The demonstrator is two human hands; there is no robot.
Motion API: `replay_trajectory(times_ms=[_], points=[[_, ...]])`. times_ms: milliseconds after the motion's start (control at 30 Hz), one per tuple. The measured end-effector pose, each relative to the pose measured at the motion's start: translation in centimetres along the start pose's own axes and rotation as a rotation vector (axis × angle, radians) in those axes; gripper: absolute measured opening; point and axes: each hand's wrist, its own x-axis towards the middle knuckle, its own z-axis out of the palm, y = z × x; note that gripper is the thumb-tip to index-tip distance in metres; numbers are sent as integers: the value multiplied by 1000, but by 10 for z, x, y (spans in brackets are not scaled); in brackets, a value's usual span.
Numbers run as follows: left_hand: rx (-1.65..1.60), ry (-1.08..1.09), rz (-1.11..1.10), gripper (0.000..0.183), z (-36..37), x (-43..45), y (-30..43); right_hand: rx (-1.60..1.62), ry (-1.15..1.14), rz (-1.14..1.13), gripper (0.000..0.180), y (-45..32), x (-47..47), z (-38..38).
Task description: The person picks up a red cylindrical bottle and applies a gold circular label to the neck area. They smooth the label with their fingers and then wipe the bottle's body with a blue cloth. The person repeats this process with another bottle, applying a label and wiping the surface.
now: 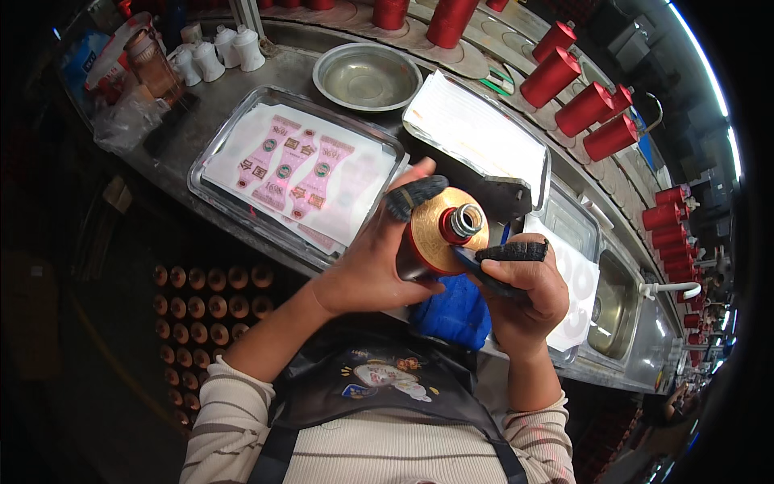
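Note:
My left hand (375, 248) grips a dark red bottle with a gold, patterned round shoulder (429, 233) and an uncapped silver threaded neck (467, 221) with a red base. Its top tilts toward me and to the right. Dark finger cots cover some of the fingertips of this hand. My right hand (529, 284) pinches a thin dark blue flat piece (464, 257), perhaps a scraper, whose edge meets the gold shoulder just below the neck. A black wrap (514, 250) covers one finger of that hand. A blue cloth (453, 311) lies beneath the bottle.
At left a metal tray (196, 172) holds pink printed labels on white sheets. Behind it stand a metal bowl (367, 78) and several white bottle-shaped pieces (225, 48). Red bottles (550, 77) ride the conveyor (598, 175). A sink (614, 314) is at right; gold-topped bottles (196, 305) stand below left.

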Motion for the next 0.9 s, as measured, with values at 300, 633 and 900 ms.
replay_trajectory(times_ms=[300, 633, 900], points=[[177, 205, 105, 94, 26, -16, -3, 99, -14, 32, 31, -5, -5, 7], [152, 289, 63, 100, 37, -26, -5, 95, -25, 67, 28, -10, -8, 9], [159, 206, 62, 101, 35, -25, -8, 98, -25, 52, 30, -10, -7, 10]])
